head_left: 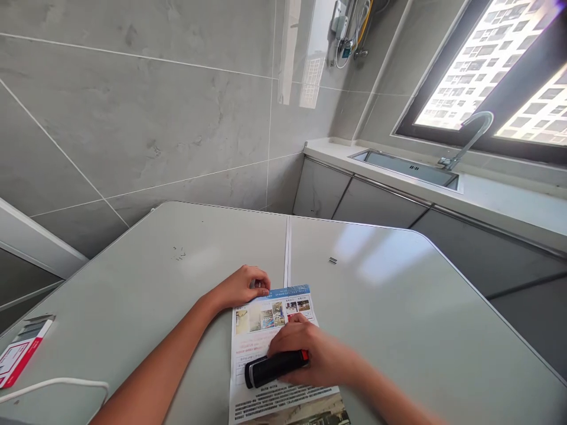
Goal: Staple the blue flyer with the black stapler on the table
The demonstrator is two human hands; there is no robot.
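Note:
A printed leaflet (248, 348) with small photos and a blue top band lies on the table in front of me. At its top left edge, my left hand (245, 286) is closed, its curled fingers gripping the paper's border. My right hand (305, 348) is wrapped round a black stapler (270, 369) with a red tip at its right end. The stapler is over the middle of the leaflet, its rounded end pointing left. Whether its jaws touch the paper cannot be seen. Part of the leaflet is hidden under my right hand.
Two short staple strips (332, 260) lie on the right table half, and tiny dark bits (179, 254) are scattered on the left. A red and white box (22, 354) and a white cable (66, 382) sit at the left edge. A sink (407, 168) stands beyond the table (398, 307).

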